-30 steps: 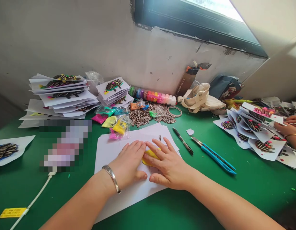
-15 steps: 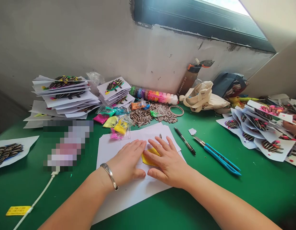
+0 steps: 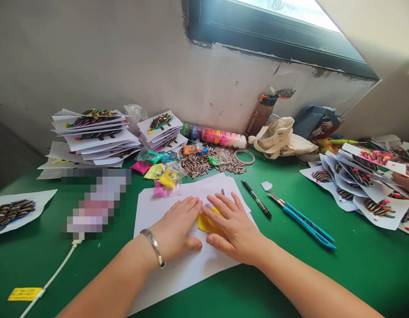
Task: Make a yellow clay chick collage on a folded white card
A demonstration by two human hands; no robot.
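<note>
A flattened yellow piece of modelling clay lies on a stack of white paper in front of me. My right hand rests over its right part with the fingers spread. Beside its left edge, my left hand lies flat with the fingers stretched out and close together; a silver bracelet circles that wrist. Faint drawn lines show on the top sheet around the clay. A single sunflower seed lies just beyond my right fingers.
Clay bags, sunflower seeds and a tape roll sit behind the paper. To the right are a pen and a blue utility knife. Seed pictures are stacked left; another person's hand is far right.
The view has shifted slightly, so everything sits a little lower. Both hands stay almost in place, the right one still over the yellow clay.
</note>
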